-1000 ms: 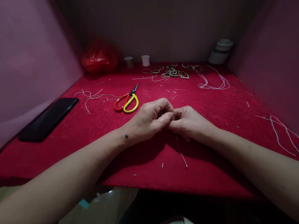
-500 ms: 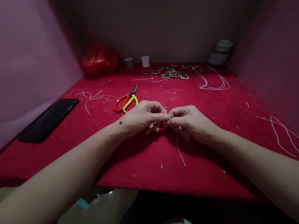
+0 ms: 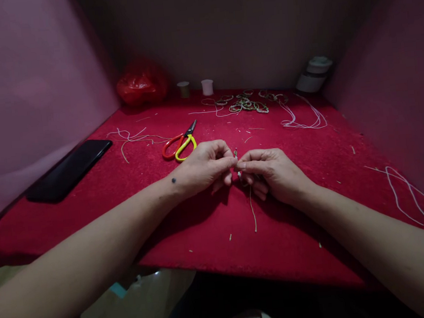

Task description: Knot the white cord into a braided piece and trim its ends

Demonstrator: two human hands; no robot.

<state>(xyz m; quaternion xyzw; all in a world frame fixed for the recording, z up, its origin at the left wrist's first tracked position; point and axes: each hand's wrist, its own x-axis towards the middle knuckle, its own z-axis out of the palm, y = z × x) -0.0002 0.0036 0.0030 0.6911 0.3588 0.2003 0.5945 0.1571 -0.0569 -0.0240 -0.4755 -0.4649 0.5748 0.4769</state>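
My left hand (image 3: pixel 203 168) and my right hand (image 3: pixel 270 172) meet fingertip to fingertip just above the red felt tabletop (image 3: pixel 187 215). Both pinch a small knotted piece of thin cord (image 3: pixel 236 163) between thumb and forefinger. One pale strand of that cord (image 3: pixel 252 210) hangs down from the pinch and trails on the felt toward me. The other fingers of each hand are curled under.
Red-and-yellow scissors (image 3: pixel 179 143) lie behind my left hand. A black phone (image 3: pixel 69 169) rests at the left edge. Finished braided cords (image 3: pixel 246 105), loose white strings (image 3: pixel 305 116), two small cups (image 3: pixel 195 87), a red bag (image 3: pixel 141 84) and a white jar (image 3: pixel 314 74) sit at the back. More strings (image 3: pixel 404 191) lie right.
My hands have opened from a tight clasp into a fingertip pinch, and the small knot now shows between them. The hanging strand has shifted slightly left.
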